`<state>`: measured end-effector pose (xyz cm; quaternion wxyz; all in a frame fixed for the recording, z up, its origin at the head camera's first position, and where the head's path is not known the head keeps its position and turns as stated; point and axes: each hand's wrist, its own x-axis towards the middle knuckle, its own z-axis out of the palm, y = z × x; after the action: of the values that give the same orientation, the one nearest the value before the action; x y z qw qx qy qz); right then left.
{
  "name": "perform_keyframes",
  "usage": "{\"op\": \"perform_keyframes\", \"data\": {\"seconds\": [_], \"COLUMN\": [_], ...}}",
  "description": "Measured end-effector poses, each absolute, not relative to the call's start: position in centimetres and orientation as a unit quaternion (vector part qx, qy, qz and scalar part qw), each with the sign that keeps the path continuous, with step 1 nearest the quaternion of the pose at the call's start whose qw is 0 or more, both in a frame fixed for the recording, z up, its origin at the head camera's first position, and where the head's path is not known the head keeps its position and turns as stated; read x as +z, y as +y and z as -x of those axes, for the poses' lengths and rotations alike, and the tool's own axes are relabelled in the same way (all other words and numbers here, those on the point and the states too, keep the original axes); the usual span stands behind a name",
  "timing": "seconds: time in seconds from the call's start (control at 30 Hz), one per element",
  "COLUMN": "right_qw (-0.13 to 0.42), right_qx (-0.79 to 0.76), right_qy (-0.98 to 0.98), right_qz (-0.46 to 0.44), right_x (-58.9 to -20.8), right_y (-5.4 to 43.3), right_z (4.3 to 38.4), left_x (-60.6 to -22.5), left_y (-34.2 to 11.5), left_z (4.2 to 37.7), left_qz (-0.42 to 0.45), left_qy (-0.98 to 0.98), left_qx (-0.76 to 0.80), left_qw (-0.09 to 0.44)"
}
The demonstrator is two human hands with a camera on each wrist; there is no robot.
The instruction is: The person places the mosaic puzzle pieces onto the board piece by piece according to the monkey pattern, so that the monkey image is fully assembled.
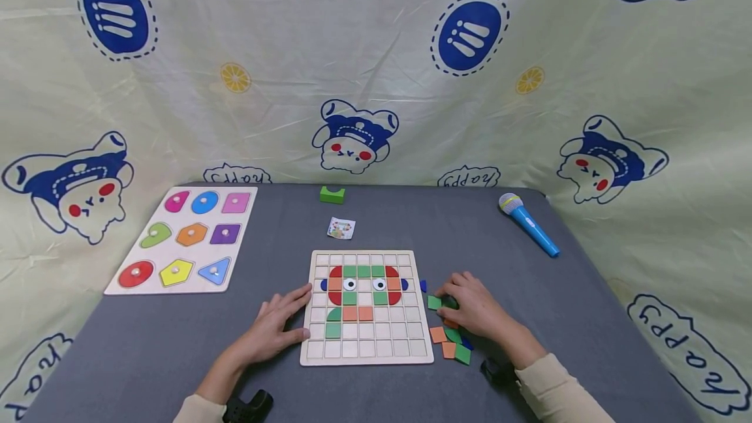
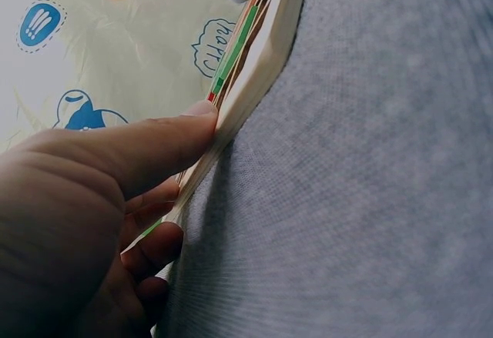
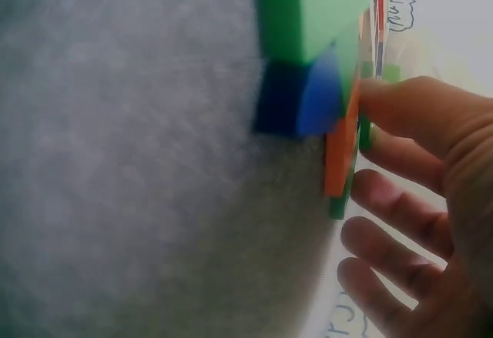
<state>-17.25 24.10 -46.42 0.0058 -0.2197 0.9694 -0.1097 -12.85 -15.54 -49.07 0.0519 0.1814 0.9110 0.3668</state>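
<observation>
A white grid board [image 1: 376,348] lies mid-table. Red, green and orange tiles, two eye pieces and blue pieces at the sides form a face-like pattern on it. My left hand [image 1: 276,325] rests at the board's left edge; its thumb [image 2: 173,142] touches the rim in the left wrist view. To the right of the board, my right hand [image 1: 472,305] reaches into a loose pile of tiles. Its thumb and index finger pinch a dark green tile [image 1: 450,302], partly hidden by the hand. Close by lie a lighter green tile [image 1: 434,303] and an orange tile [image 1: 438,335].
A shape-puzzle board [image 1: 202,279] with knobbed pieces lies at the left. Behind the grid board are a small picture card [image 1: 341,228] and a green block [image 1: 332,196]. A blue toy microphone [image 1: 531,227] lies at the back right. A printed curtain hangs behind the table.
</observation>
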Motion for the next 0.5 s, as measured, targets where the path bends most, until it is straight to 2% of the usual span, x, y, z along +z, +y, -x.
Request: {"op": "perform_keyframes", "data": {"seconds": [0.17, 0.5], "right_qw": [-0.006, -0.077], "right_qx": [-0.116, -0.132], "right_qy": [0.966, 0.939], "right_qz": [0.233, 0.309], "right_x": [-45.9, -45.0], "right_y": [23.7, 20.3], "right_z": [16.8, 15.5], "left_x": [-49.1, -48.9], "left_y": [-15.5, -15.5], "left_z": [12.8, 12.9], "left_qz": [-0.18, -0.187], "left_qy": [0.912, 0.913], "left_qx": [0.363, 0.36], "left_qw": [0.054, 0.052]}}
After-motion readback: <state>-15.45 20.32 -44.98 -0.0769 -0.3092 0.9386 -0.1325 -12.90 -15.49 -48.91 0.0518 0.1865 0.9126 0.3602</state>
